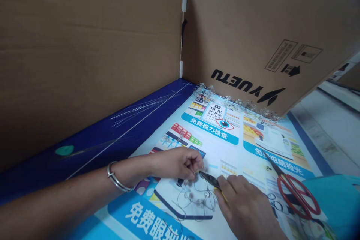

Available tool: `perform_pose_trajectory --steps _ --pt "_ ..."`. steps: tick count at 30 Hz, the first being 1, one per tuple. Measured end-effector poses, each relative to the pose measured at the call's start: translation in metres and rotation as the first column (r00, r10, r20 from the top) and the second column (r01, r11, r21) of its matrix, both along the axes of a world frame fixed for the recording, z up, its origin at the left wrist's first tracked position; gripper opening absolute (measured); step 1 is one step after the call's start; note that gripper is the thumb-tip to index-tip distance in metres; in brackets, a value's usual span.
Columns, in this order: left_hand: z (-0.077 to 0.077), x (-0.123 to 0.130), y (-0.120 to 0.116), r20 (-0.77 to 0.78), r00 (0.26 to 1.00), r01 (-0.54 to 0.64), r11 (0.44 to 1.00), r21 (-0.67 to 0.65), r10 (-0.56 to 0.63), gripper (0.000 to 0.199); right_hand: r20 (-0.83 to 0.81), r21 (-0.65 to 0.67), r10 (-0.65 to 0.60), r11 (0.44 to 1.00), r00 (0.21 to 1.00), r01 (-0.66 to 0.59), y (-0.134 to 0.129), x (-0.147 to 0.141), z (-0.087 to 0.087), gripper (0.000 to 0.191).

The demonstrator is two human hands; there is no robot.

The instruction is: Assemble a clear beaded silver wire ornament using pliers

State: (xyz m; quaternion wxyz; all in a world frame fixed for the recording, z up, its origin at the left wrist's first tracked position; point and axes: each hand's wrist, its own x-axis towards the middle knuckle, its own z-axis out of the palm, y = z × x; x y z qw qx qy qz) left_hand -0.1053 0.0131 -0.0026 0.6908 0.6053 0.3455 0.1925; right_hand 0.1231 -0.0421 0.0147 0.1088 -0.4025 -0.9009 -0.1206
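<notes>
My left hand (180,163), a silver bangle on its wrist, is closed with fingertips pinched on a thin wire. From below the pinch, loops of the wire strung with clear beads (194,198) spread over the printed poster. Yellow-handled pliers (210,180) are gripped in my right hand (247,206), their dark jaws pointing left at my left fingertips. Whether the jaws are closed on the wire is too small to tell. To the right of my right hand lie red-handled scissors (295,191), blades pointing up and left.
Tall cardboard panels (253,37) stand along the left and the back. A row of clear beaded wire pieces (239,103) lies at the foot of the back panel. Loose straight wires (140,110) and a green patch (64,150) are on the blue surface at left. Teal cloth (334,198) is at right.
</notes>
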Motion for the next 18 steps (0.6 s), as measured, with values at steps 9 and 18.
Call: perform_pose_trajectory --steps 9,18 --pt "-0.0100 -0.0034 0.0041 0.093 0.996 0.004 0.997 -0.078 0.003 0.024 -0.079 -0.220 -0.035 0.975 0.996 0.017 0.0063 0.0053 0.0015 0.021" --pt "-0.0029 -0.0043 0.0019 0.091 0.996 0.008 0.999 -0.047 -0.004 0.020 -0.108 -0.254 -0.034 0.967 0.994 0.006 0.0089 0.0050 0.0006 0.019"
